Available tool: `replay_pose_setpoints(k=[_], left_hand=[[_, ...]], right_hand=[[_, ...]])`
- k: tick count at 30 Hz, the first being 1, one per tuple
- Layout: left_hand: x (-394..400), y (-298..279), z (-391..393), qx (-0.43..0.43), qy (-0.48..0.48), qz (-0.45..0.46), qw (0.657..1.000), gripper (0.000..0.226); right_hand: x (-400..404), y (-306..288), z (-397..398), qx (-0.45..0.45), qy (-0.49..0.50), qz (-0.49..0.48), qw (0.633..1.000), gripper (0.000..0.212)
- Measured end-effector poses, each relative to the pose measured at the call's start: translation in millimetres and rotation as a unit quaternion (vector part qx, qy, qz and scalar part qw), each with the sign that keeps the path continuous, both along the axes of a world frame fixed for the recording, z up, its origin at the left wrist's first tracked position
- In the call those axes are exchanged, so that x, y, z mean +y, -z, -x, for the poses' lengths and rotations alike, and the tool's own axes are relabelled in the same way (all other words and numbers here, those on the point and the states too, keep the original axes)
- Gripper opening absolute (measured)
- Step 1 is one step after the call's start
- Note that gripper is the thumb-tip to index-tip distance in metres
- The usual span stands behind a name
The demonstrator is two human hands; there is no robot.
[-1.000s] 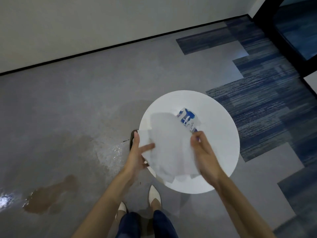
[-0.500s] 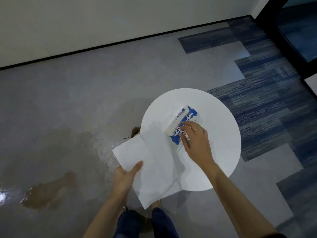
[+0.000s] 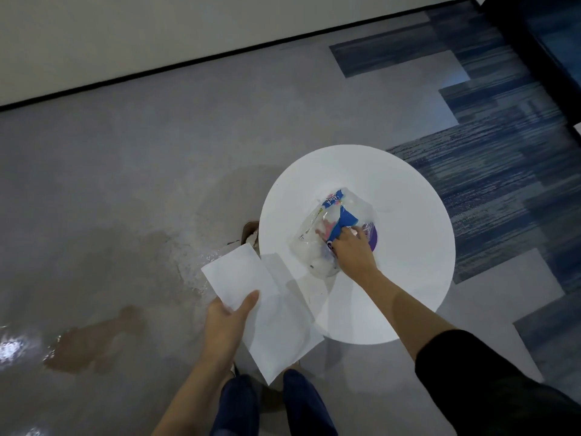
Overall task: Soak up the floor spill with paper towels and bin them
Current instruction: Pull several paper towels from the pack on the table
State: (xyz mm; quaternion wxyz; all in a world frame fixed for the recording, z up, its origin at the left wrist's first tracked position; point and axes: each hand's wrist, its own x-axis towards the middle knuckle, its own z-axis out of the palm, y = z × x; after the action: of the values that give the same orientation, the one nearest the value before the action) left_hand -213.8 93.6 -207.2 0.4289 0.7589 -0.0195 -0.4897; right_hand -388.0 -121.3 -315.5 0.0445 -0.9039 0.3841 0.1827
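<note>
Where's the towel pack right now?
Head view, right of centre: the towel pack lies on the round white table, under the right hand.

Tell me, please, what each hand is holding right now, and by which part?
The left hand pinches a paper towel by its near left edge. The right hand grips the plastic towel pack at its open end.

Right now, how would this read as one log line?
left hand: holds paper towel | right hand: on towel packet | spill: unwiped

Round white worktop (image 3: 408,262) stood at centre right, blue striped carpet tiles (image 3: 503,171) lay at two o'clock, pale wall (image 3: 157,36) with black skirting (image 3: 188,62) ran across twelve o'clock.
</note>
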Motion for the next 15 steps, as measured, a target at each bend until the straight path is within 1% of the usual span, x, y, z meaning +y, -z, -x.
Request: replay_pose_setpoints(k=[2,3,5,6,7,9,11,13,15], left_hand=[[-1,-1,-1,-0.004,0.000,0.002,1.000,0.024],[-2,-1,-1,-0.005,-0.001,0.002,1.000,0.027],[-4,0,-2,-0.007,0.001,0.001,1.000,0.030],[-4,1,-2,-0.009,0.001,0.001,1.000,0.029],[-5,1,-3,-0.010,0.000,0.001,1.000,0.029],[-6,2,-3,-0.012,-0.002,0.006,1.000,0.029],[-7,2,-4,-0.016,-0.004,0.010,1.000,0.030],[-7,1,-3,-0.038,0.000,0.010,0.999,0.032],[-9,-2,-2,-0.087,0.015,0.015,0.996,0.040]], right_hand=[[1,5,3,-0.066,0.036,0.019,0.997,0.016],[2,7,4,-0.108,0.052,0.012,0.993,0.015],[5,12,7,-0.191,0.084,-0.039,0.977,0.006],[5,14,6,-0.236,0.107,-0.065,0.964,0.002],[5,13,5,-0.260,0.139,-0.090,0.951,0.007],[3,11,1,-0.270,0.179,-0.126,0.938,0.011],[2,10,-1,-0.259,0.192,-0.147,0.935,0.014],[-1,8,-4,-0.250,0.192,-0.161,0.935,0.017],[-4,3,-5,-0.240,0.193,-0.171,0.936,0.017]])
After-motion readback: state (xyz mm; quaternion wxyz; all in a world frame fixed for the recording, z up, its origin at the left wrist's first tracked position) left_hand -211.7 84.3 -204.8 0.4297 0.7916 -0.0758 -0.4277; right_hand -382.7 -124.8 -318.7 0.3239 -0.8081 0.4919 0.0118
